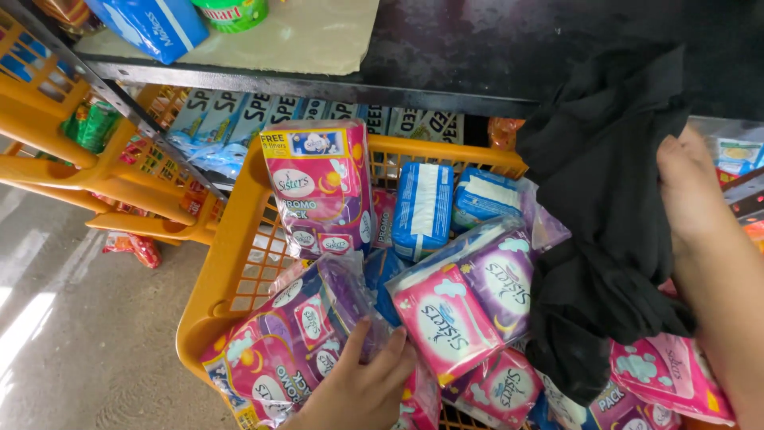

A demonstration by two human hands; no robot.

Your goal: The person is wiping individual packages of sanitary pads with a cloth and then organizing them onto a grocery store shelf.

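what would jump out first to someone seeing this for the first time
A yellow plastic basket heaped with bright pink and purple soft packs fills the middle. The left hand rests on the packs at the bottom edge. At right, the right hand grips a black cloth that hangs over the basket.

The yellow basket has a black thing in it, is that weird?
Yes. A crumpled black cloth lies over the pink and purple packs in the yellow basket. It is the only loose fabric there. The right hand touches it.
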